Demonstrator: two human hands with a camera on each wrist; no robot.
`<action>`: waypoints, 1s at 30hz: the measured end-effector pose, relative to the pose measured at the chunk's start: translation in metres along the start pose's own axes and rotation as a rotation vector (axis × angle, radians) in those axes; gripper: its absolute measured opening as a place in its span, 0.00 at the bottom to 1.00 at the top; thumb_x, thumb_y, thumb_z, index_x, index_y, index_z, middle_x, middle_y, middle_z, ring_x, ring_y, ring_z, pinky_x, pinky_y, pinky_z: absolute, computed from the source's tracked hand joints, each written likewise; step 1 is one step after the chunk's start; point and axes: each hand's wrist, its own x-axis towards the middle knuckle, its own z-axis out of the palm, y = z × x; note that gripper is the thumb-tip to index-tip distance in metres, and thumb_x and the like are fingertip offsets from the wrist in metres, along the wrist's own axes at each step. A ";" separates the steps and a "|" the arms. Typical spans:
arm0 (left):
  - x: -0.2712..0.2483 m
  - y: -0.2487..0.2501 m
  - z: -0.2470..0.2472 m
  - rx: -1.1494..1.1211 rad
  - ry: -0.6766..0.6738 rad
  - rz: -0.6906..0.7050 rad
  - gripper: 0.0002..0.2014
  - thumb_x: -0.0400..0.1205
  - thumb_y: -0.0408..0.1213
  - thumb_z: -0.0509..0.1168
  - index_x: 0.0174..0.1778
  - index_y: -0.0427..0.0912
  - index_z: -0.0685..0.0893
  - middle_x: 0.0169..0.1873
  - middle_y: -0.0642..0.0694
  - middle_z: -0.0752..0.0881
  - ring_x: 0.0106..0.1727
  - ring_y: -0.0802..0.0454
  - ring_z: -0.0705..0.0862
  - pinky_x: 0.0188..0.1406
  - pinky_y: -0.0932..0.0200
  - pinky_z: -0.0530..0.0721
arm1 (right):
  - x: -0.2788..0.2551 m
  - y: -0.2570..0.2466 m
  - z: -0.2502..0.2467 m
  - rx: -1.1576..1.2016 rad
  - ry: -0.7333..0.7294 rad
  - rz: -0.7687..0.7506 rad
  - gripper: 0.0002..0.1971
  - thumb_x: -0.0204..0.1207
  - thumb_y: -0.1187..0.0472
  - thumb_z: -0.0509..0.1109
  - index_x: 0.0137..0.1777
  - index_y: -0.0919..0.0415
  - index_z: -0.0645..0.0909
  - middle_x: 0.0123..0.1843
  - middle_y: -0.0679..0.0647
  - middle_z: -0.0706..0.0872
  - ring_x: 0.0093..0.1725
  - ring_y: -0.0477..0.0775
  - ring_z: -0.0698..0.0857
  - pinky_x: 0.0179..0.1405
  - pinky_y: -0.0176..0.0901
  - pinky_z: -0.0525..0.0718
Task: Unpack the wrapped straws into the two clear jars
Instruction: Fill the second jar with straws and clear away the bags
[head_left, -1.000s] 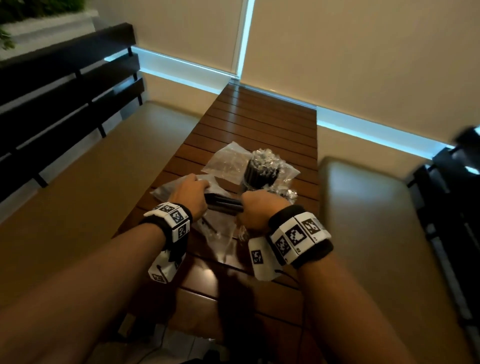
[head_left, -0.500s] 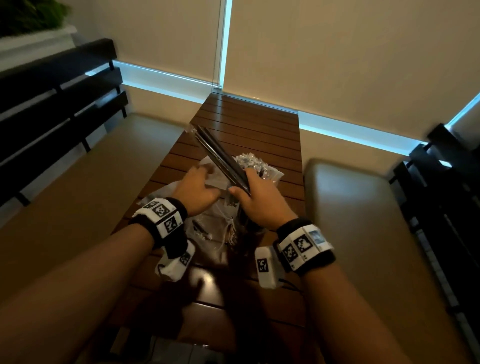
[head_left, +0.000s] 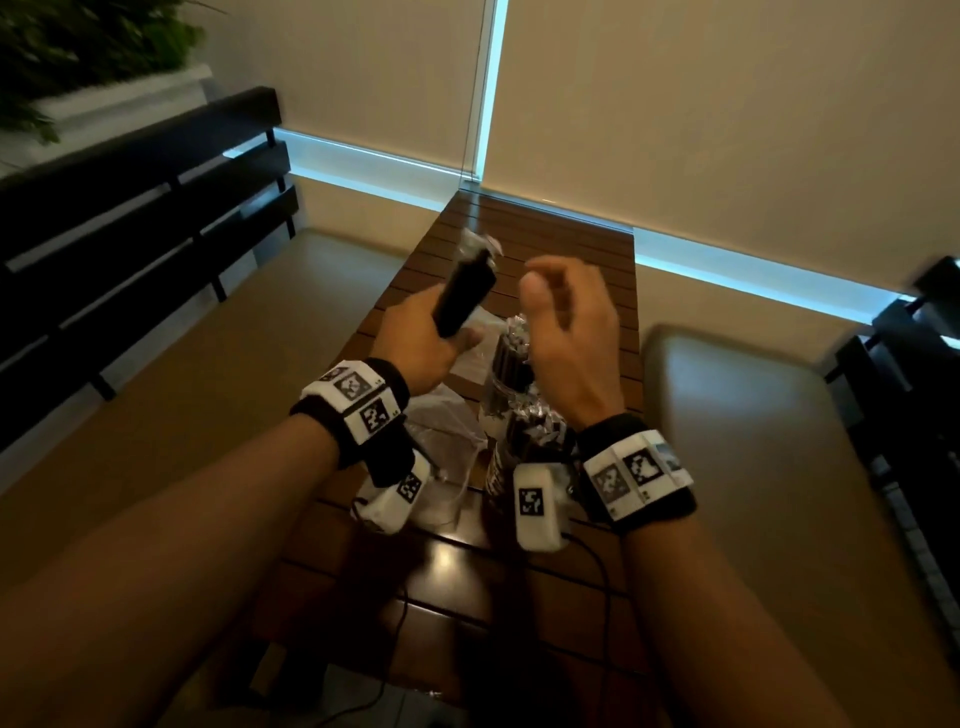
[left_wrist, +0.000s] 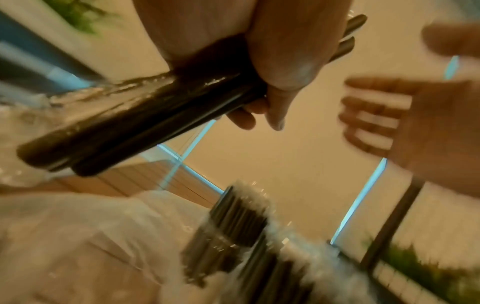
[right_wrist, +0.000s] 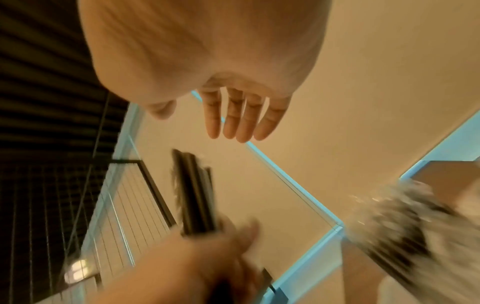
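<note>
**A:** What fills the view?

**B:** A long brown slatted wooden worktop (head_left: 545, 244), running away between two tan cushioned benches (head_left: 769, 467). On it stand two clear jars (head_left: 511, 364) packed with black straws in shiny wrappers, one behind the other, beside crumpled clear plastic bags (head_left: 441, 421).

**A:** And the hands?

**B:** The left hand (head_left: 421, 345) is raised above the bags, fingers curled tight round a bundle of black wrapped straws (head_left: 462, 291) that points up and away. The right hand (head_left: 571, 338) hovers just right of the bundle, over the jars, fingers loose and spread, holding nothing and not touching the straws.
</note>
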 end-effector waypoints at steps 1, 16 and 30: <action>-0.003 -0.001 0.003 0.106 -0.037 0.044 0.09 0.77 0.42 0.74 0.49 0.51 0.80 0.40 0.55 0.83 0.41 0.55 0.80 0.44 0.57 0.76 | 0.008 -0.005 -0.006 0.025 0.055 -0.029 0.15 0.84 0.51 0.59 0.60 0.59 0.81 0.56 0.52 0.81 0.53 0.37 0.78 0.51 0.23 0.73; -0.010 0.006 0.047 -0.419 -0.061 -0.031 0.16 0.76 0.39 0.76 0.32 0.46 0.74 0.27 0.55 0.75 0.33 0.56 0.77 0.41 0.56 0.79 | -0.048 0.090 -0.024 -0.004 -0.168 0.431 0.40 0.73 0.24 0.56 0.81 0.44 0.62 0.80 0.49 0.70 0.76 0.48 0.72 0.75 0.62 0.73; 0.002 0.020 0.090 -0.496 -0.036 -0.081 0.13 0.78 0.39 0.73 0.33 0.44 0.75 0.31 0.45 0.79 0.36 0.51 0.81 0.41 0.54 0.84 | -0.097 0.112 0.010 -0.058 -0.302 0.542 0.55 0.52 0.24 0.78 0.79 0.40 0.60 0.72 0.39 0.78 0.69 0.42 0.80 0.68 0.46 0.80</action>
